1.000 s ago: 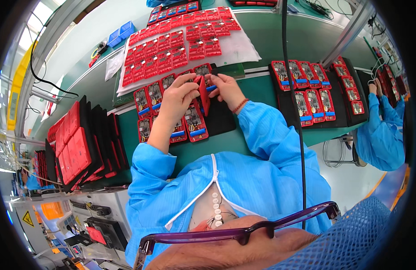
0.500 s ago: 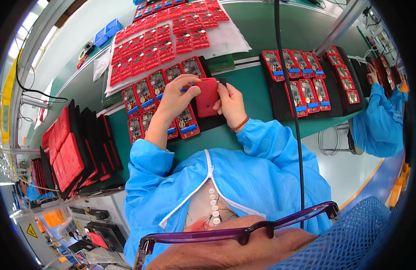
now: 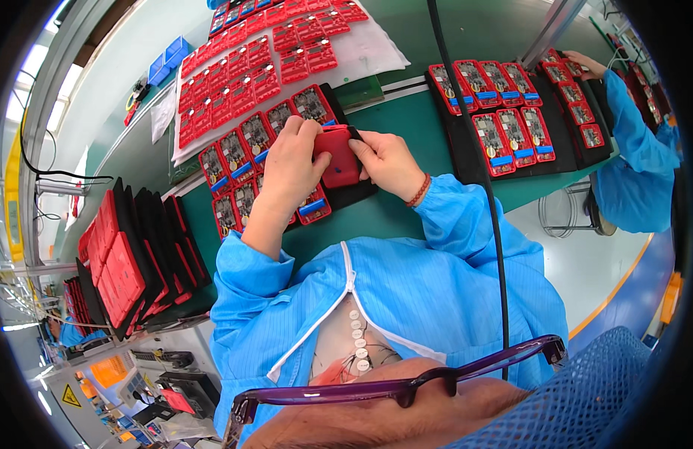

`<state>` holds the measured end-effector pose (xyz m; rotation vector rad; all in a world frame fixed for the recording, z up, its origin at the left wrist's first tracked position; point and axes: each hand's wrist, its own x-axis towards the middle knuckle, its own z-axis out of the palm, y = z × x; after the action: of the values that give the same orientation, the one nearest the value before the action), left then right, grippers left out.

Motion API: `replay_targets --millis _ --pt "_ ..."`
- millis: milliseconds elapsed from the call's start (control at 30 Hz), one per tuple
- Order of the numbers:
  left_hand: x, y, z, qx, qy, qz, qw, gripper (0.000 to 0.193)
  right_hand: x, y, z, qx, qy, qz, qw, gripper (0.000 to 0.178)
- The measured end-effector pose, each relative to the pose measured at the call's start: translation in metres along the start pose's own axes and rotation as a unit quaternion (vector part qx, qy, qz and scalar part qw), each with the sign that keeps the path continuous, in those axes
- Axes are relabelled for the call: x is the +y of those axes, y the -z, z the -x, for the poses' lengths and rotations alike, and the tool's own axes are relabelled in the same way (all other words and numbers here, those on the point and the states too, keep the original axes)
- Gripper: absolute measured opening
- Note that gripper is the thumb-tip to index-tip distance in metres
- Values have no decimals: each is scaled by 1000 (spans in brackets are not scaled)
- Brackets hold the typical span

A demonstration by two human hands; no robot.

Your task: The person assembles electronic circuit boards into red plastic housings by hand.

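Both my hands are at a red device case (image 3: pixel 339 162), its plain side up, above the green bench. My left hand (image 3: pixel 288 166) grips its left side and top edge, thumb on the face. My right hand (image 3: pixel 391 163) is closed at the opposite side, the thumb against a small black piece (image 3: pixel 354 133) at the case's upper right corner; its other fingers are partly hidden. Beneath and left lies a black foam tray (image 3: pixel 361 188) with rows of open red housings (image 3: pixel 256 133) showing circuit boards and blue strips. My left hand and forearm cover some of these.
Another black tray (image 3: pixel 466 163) with similar open housings lies to the right, a black cable (image 3: pixel 490 217) hanging before it. Red shells (image 3: pixel 245 91) cover a white sheet at the back. Loaded black trays (image 3: pixel 148 247) lean at left. A co-worker's blue sleeve (image 3: pixel 632 150) reaches in at far right.
The black piece, earlier upright between my right thumb and finger beside the case, is now against its corner. The case has tilted. The co-worker's arm has moved to the housings at the right.
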<state>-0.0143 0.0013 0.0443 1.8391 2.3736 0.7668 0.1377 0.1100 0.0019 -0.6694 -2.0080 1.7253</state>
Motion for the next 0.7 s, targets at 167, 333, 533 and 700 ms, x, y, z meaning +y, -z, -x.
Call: replay_targets --millis 167,333,533,700 --pt "-1 3 -3 4 -28 -35 999 37 6 -11 5 34 32 7 999 32" --pt "-1 -6 -6 32 -53 -36 997 41 15 -19 7 88 105 69 988 34" --pt "9 -17 -6 47 -37 -20 998 43 18 -18 8 92 101 52 989 34" --pt "0 -22 -6 45 6 69 997 40 -2 -7 10 9 -12 -51 999 32"
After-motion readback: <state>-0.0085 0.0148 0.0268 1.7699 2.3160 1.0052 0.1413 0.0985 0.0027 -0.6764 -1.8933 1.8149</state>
